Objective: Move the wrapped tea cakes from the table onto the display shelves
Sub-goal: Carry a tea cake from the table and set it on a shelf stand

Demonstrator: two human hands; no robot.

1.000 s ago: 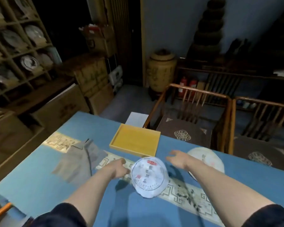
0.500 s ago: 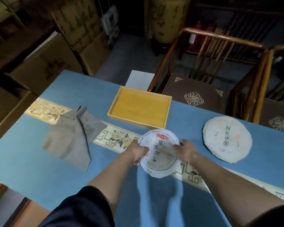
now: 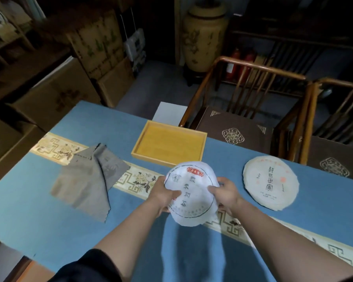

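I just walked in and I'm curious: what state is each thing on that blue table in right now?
Tea cake with red label: gripped at both edges, tilted.
Left hand: grips its left edge.
Right hand: grips its right edge.
Second tea cake: wrapped, flat on the table.
Yellow tray: empty.
Grey cloth: rumpled, partly folded.

Dim room, with the tabletop (image 3: 49, 210) lit from above. Soft arm shadows fall toward 6 o'clock. Edges bow; background is murky and slightly blurred.

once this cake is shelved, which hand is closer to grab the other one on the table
Right. The second tea cake lies flat on the table just beyond the right hand. The left hand sits on the far side of the held tea cake, which both hands grip.
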